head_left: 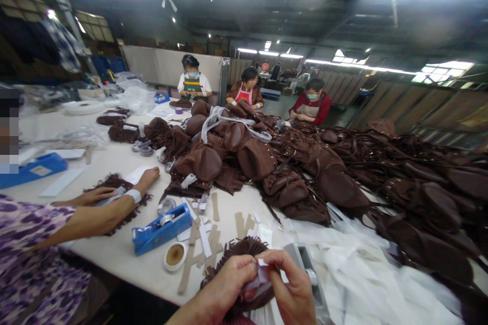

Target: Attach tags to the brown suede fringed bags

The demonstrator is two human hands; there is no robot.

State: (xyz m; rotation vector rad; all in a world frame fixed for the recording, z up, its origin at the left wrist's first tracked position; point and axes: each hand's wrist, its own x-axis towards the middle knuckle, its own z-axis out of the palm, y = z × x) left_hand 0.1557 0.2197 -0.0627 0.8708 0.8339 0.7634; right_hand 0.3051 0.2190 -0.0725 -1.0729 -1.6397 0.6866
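Near the front edge of the table lies a brown fringed bag [237, 250], partly covered by my hands. My left hand [231, 282] is closed, its thumb and fingers pinching pale, thin wrapping at the bag. Beside it, my right hand [292, 284] pinches a small white tag [262, 262] between thumb and forefinger. The two hands are close together over the bag. What lies under the fingers is partly hidden.
A blue tape dispenser [162, 228], a tape roll [175, 256] and paper strips [205, 240] lie to the left. Brown bags [263, 157] are heaped behind. White sheets [366, 264] cover the right. A co-worker's arm [114, 208] reaches in from the left; several people sit across the table.
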